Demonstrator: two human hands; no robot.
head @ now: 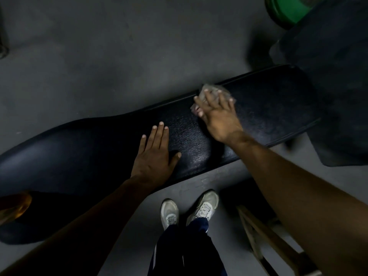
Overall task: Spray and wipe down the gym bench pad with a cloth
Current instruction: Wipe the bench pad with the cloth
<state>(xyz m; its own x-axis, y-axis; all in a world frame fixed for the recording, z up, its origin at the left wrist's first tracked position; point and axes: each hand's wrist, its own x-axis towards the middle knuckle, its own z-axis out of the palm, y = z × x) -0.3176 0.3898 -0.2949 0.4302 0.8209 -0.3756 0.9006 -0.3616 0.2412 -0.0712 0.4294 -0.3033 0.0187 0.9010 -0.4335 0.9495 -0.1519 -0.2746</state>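
While the black bench pad (268,108) runs slantwise across the middle of the frame, from the lower left up toward the right, the person leans over it with both arms out; the right hand (217,114) lies spread on a crumpled grey cloth (214,90), fingers splayed and pressing it flat against the pad near its far edge, right of centre; the cloth peeks out beyond the fingertips and beside the thumb. The left hand (155,154) rests palm down on the pad at centre frame, released and holding nothing, fingers together and thumb stuck out to the right; the two hands sit near each other but apart. The pad's pebbled surface shines between them. Below, at bottom centre, two pale sneakers (189,210) stand on the grey floor (99,56) under dark trousers. A green weight plate (280,8) shows in the upper right corner; whether a spray bottle is about, I cannot tell.
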